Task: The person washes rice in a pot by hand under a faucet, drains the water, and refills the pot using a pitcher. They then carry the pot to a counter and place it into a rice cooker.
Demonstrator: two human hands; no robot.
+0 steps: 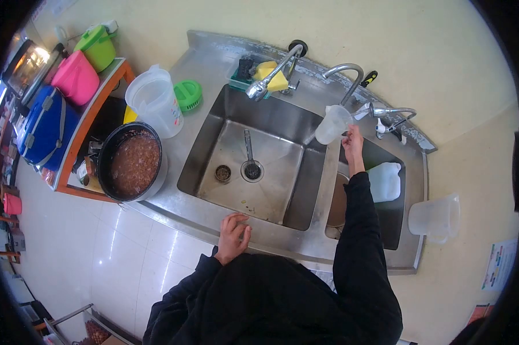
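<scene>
My right hand (353, 141) grips a translucent plastic jug (330, 127), tilted, above the divider between two basins and under a curved faucet (347, 70). My left hand (233, 236), loosely bent and holding nothing, is at the front edge of the steel sink (265, 226). A long-handled dark utensil (250, 150) lies in the large basin with its end over the drain, beside a round strainer (223, 173). In the right basin, partly hidden by my sleeve, are a round container of brown liquid (338, 201) and a white plastic canister (385, 181).
A dark pot of reddish-brown food (134, 161) stands at the counter's left end, near clear tubs (156, 100) and a green lid (188, 95). Yellow sponges (271, 76) sit behind the basin. A clear pitcher (435, 218) is at far right; colored buckets (76, 77) stand on the left shelf.
</scene>
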